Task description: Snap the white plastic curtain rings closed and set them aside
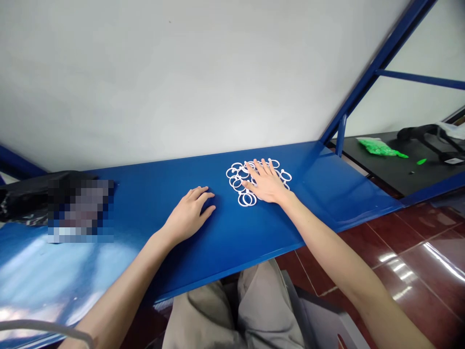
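Several white rings (247, 199), each with a small knob on its rim, lie spread in an overlapping cluster on the blue table (232, 237). My right hand (266, 182) is over them, palm down with its fingers spread, and hides the middle of the cluster. Whether it presses on the rings I cannot tell. To the left of the rings, apart from them, my left hand (189, 211) rests on the table top, fingers loosely stretched and holding nothing.
At the left end lies a black plastic bag (25, 194) beside a blurred-out patch. A white wall stands behind the table, with a blue metal frame (363, 77) on the right. Beyond it, a black table (392, 169) bears a bag of green pieces (378, 146) and black straps.
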`<state>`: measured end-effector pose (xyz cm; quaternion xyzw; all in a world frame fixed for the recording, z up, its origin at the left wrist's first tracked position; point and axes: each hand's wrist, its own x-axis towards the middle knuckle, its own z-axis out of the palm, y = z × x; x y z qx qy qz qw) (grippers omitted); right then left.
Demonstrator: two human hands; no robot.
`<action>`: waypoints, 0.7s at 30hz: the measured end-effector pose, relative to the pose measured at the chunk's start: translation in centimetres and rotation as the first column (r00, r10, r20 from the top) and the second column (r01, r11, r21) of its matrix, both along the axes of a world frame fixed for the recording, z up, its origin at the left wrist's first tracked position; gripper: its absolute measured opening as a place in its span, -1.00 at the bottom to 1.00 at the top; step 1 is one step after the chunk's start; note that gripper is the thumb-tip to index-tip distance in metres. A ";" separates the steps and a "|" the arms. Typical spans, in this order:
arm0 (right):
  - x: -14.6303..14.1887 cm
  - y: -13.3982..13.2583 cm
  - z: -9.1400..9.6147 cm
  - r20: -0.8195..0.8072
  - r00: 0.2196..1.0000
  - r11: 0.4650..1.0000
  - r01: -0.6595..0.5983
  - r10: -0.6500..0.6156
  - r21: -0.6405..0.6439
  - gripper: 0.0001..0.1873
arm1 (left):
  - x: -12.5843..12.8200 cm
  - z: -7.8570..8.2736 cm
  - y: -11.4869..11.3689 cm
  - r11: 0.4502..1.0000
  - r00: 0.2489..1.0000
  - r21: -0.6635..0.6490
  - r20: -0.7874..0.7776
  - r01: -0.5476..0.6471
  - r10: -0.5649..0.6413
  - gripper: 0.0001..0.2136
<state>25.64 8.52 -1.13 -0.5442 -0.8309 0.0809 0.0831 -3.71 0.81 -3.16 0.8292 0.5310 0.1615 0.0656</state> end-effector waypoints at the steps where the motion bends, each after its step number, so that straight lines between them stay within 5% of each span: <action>1: -0.1 0.0 0.0 0.000 1.000 1.000 0.005 -0.005 -0.001 0.03 | 0.0 0.0 0.0 1.000 1.000 -0.002 -0.006 0.002 -0.002 -0.58; 8: 0.7 0.7 0.2 -0.238 0.969 0.983 0.104 -0.065 0.154 -0.03 | -0.1 0.1 0.0 1.000 1.000 0.006 0.001 0.005 -0.005 -0.57; 14: 3.0 1.4 0.7 -0.564 0.812 0.832 0.411 -0.149 0.373 -0.11 | -0.2 0.2 0.0 1.000 1.000 0.007 0.019 0.013 -0.013 -0.59; 21: 2.1 0.7 1.1 -0.522 0.852 0.837 0.259 0.037 0.482 -0.42 | -0.4 0.2 0.1 1.000 1.000 0.002 0.018 0.021 -0.021 -0.58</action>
